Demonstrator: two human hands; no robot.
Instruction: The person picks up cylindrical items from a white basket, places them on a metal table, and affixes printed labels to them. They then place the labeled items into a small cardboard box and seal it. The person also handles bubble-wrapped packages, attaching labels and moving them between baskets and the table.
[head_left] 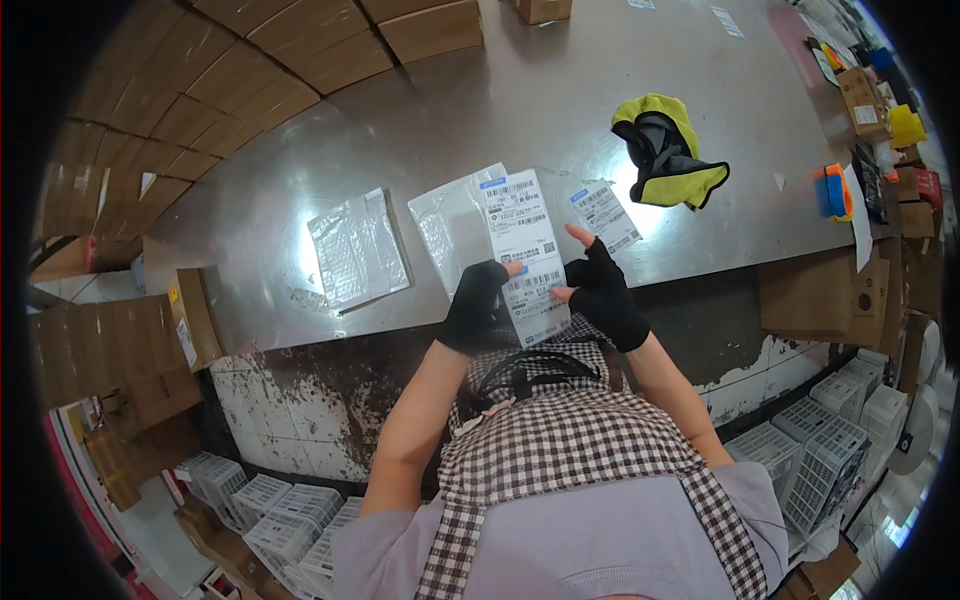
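A long white strip of printed shipping labels [520, 220] stretches from the steel table toward my apron. My left hand [478, 300], in a black fingerless glove, is closed on its left edge, thumb on top. In a matching glove, my right hand [603, 298] has its thumb on the strip's right edge; its index finger stretches away from the strip, and its other fingers are mostly hidden. Partly under the strip lies a flat whitish mailer [450, 225]. Another silvery-white mailer [360, 250] lies farther left. A loose label sheet [606, 215] rests right of the strip.
A yellow-green and black fabric item [668, 155] lies on the metal table [540, 90]. Stacked cardboard boxes [300, 50] line the far left. An orange and blue tape dispenser [835, 192] sits at the right edge. White plastic baskets [290, 520] stand below, on both sides.
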